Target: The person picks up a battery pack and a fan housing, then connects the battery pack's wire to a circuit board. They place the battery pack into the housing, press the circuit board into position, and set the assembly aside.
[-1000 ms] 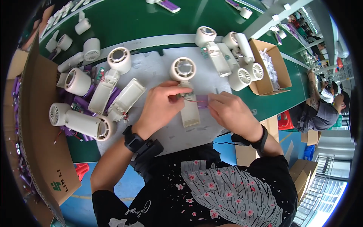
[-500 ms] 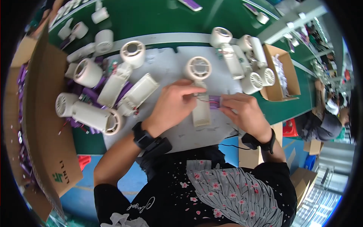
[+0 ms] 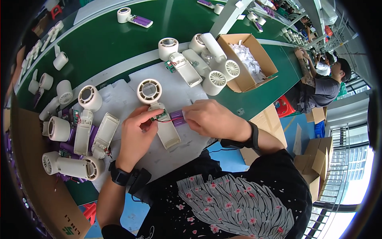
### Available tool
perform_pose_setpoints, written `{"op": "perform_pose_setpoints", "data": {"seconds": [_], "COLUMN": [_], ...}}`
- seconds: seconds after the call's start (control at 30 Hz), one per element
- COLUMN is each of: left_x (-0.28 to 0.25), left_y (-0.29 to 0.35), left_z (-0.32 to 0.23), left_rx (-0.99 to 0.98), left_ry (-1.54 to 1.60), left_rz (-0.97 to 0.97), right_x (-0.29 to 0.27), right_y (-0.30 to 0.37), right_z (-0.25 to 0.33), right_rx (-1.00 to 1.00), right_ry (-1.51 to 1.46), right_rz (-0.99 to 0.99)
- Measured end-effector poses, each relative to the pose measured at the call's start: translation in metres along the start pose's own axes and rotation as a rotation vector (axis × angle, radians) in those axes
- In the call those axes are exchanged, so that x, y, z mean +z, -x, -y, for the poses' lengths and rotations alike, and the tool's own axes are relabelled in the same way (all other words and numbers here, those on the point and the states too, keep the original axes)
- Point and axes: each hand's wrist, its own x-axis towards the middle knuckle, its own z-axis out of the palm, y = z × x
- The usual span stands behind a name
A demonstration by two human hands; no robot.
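An opened white handheld fan housing lies on the grey mat in front of me, its round fan head pointing away. At the top of its handle my left hand is closed, thumb and index finger at a small green circuit board. Red and black wires run from the board to a purple battery just right of the handle. My right hand is closed around the battery's right end, so that end is hidden.
Several white fan bodies and purple batteries crowd the left, beside a large cardboard box. More fan parts stand at the back right next to a carton of white pieces. A metal post rises behind. A co-worker sits at right.
The view has swung to the right, so the bench things appear shifted left. The circuit board now shows at my left fingertips. My right hand still holds the battery beside the handle.
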Motion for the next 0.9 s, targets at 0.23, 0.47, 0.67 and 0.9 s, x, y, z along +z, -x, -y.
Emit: {"op": "perform_pose_setpoints", "data": {"seconds": [0.23,0.47,0.67,0.9], "left_x": [-0.001,0.0,0.0,0.001], "left_y": [-0.001,-0.001,-0.001,-0.001], "left_z": [0.004,0.002,0.001,0.005], "left_rx": [0.0,0.03,0.036,0.025], "left_ry": [0.025,0.031,0.038,0.024], "left_rz": [0.001,-0.019,-0.014,-0.006], "right_x": [-0.004,-0.005,0.0,0.01], "right_y": [-0.005,-0.004,-0.002,-0.001], "right_z": [0.0,0.003,0.01,0.017], "right_rx": [0.005,0.033,0.055,0.092], "right_ry": [-0.09,-0.086,0.017,0.138], "right_rz": [-0.041,-0.03,-0.036,-0.111]}}
